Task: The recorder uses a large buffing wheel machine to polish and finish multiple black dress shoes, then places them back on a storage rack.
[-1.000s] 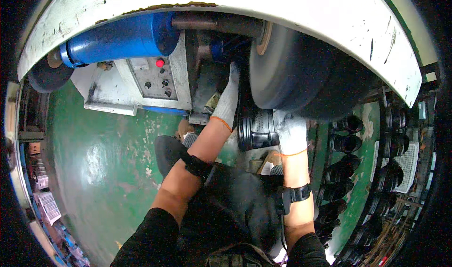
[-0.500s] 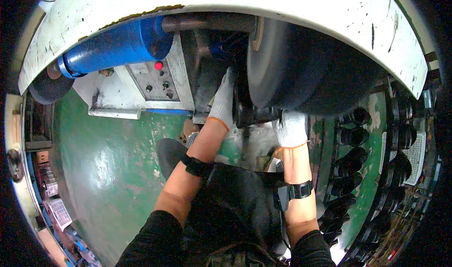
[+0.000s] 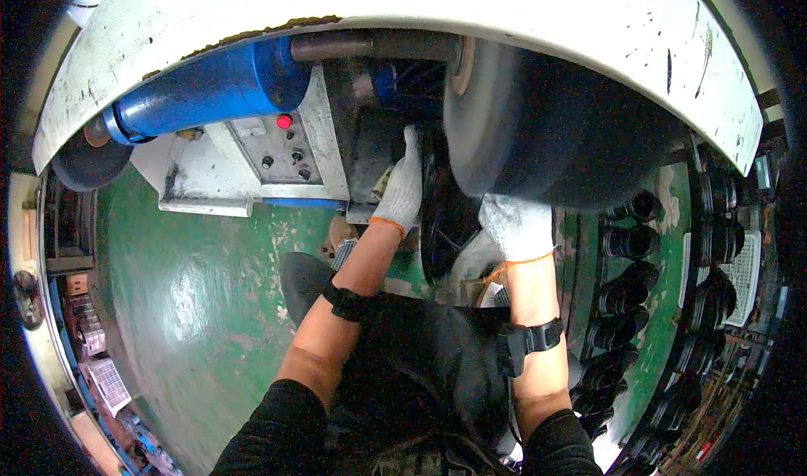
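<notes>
A black, rounded metal-looking part (image 3: 439, 245) stands on edge between my hands, below and beside a large, blurred, spinning buffing wheel (image 3: 483, 127). Its exact kind I cannot make out. My left hand (image 3: 402, 189), in a white knit glove with an orange cuff, grips the part's left side, one finger stretched upward along it. My right hand (image 3: 519, 226), gloved alike, is closed at the part's right side, just beneath the wheel. The right fingers are partly hidden by the wheel and the part.
A white machine hood (image 3: 504, 5) arches overhead. A blue cylindrical housing (image 3: 202, 89) and a control panel (image 3: 282, 152) with a red button lie to the left. Several black parts (image 3: 626, 241) stand in rows at the right. The floor (image 3: 193, 283) is worn green.
The black part has turned between my hands, its rounded edge now reaching lower towards me. My right hand has shifted slightly left, and the left hand has turned a little.
</notes>
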`<state>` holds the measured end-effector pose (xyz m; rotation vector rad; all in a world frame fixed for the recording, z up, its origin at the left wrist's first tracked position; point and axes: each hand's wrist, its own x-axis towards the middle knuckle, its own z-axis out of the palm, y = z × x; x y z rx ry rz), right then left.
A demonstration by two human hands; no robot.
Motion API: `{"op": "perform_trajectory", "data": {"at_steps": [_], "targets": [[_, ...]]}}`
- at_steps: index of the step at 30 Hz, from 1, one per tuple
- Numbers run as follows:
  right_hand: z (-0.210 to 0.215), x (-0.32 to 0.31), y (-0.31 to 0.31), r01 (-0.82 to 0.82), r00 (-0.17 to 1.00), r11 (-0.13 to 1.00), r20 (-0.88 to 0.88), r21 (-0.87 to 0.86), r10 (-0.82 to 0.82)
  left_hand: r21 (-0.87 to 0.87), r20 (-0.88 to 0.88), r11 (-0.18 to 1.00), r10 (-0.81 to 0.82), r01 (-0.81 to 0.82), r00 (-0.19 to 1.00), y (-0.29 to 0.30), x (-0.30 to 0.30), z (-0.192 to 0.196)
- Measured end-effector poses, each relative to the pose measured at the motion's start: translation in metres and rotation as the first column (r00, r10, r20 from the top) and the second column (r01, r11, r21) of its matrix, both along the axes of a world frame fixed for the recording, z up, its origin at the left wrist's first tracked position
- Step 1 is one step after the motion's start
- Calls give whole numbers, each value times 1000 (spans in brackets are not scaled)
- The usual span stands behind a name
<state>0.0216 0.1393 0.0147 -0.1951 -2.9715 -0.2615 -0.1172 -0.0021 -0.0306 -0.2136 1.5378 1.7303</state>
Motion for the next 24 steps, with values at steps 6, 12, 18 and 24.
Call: {"op": "perform_trajectory", "data": {"at_steps": [6,12,18,24], "targets": [[1,1,0,-18,985,993,-169,114,38,-177,-410,982,-135,66,902,-3,16,32],[5,4,-3,16,982,937,-173,-350,-82,235,-69,972,8,9,998,-4,9,37],[-50,-13,0,-369,869,-210,-256,-905,-423,233,-65,973,13,2,998,-11,16,35],[-49,-12,19,-380,850,-283,-212,-881,-482,611,42,785,-161,103,986,0,33,42]]}}
